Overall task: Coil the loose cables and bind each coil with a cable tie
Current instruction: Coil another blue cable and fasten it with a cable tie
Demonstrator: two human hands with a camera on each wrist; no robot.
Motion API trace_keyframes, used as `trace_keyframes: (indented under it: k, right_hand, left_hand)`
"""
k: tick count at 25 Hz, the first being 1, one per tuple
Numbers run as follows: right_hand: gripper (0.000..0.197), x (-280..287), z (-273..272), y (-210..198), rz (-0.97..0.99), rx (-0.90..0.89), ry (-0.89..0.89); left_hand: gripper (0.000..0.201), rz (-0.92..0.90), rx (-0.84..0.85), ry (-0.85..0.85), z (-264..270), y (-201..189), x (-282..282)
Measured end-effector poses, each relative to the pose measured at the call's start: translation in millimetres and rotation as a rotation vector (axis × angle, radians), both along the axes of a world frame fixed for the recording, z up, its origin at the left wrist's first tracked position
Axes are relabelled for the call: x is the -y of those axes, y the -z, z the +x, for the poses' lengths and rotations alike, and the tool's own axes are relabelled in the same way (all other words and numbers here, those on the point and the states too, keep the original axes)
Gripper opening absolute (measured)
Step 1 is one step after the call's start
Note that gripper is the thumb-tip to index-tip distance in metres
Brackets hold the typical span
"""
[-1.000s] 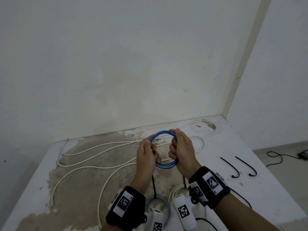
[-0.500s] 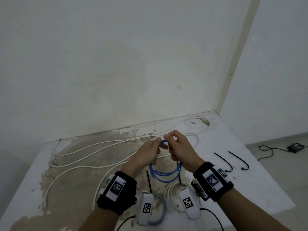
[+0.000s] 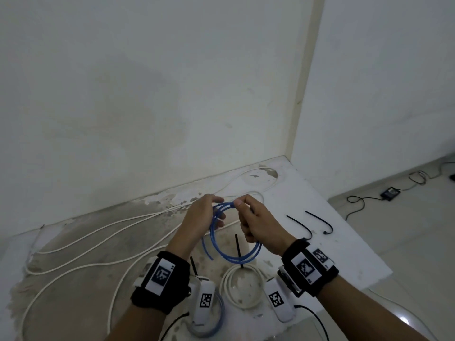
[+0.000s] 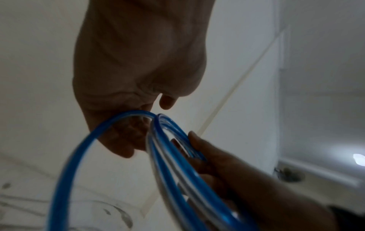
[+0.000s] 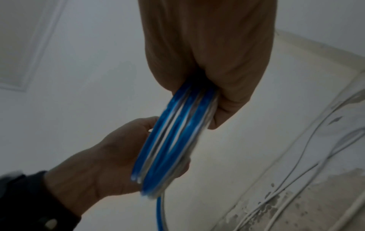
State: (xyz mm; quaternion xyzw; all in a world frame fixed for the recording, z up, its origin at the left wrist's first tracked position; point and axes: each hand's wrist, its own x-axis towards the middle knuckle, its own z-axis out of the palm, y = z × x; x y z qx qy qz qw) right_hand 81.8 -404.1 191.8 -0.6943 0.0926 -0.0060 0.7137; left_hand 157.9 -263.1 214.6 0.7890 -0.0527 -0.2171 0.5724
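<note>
A blue cable (image 3: 234, 259) is wound into a loop of a few turns and held above the table. My left hand (image 3: 218, 209) curls round the loop's upper left side, and my right hand (image 3: 242, 205) pinches its top with thumb and forefinger while the other fingers close on its right side. A short loose end (image 3: 206, 249) hangs at the lower left. The left wrist view shows the blue cable (image 4: 169, 156) running past my left hand (image 4: 138, 125). In the right wrist view the strands (image 5: 173, 140) leave my right fist (image 5: 207, 93).
A bound white coil (image 3: 242, 286) with a black tie (image 3: 237, 249) lies below the hands, and a bluish coil (image 3: 214, 323) lies near the front edge. Two black cable ties (image 3: 299, 226) (image 3: 320, 222) lie to the right. A long white cable (image 3: 98, 242) sprawls left. The table (image 3: 357, 254) ends at the right.
Half a second ago both hands met at the coil's top with the loops hanging below. Now the hands are apart and the blue loop stands wider between them.
</note>
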Motion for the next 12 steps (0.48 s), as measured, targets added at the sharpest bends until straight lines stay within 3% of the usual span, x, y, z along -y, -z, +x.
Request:
trace_keyframes:
  k: [2,3,5,8,10,12]
  right_hand:
    - [0.023,4,-3,3,-0.046,-0.018,-0.004]
    - [0.023,7,-4,5,-0.058,-0.026,0.012]
    - [0.023,13,-5,11,-0.064,-0.046,0.049]
    - [0.024,19,-9,19,-0.067,-0.056,0.045]
    - [0.024,21,-12,21,-0.056,-0.06,0.03]
    - [0.024,23,-12,20,-0.032,-0.055,0.023]
  left_hand:
    - [0.037,0.141,0.16,0.153,2,2,6]
    - [0.041,0.175,0.156,0.231,0,4,11]
    - [0.048,0.154,-0.001,0.293,-7,10,18]
    - [0.039,-0.062,-0.363,0.231,-12,13,24]
    - [0.036,-0.102,-0.451,0.25,-10,14,27]
    - [0.038,-0.085,-0.409,0.272,-7,19,31]
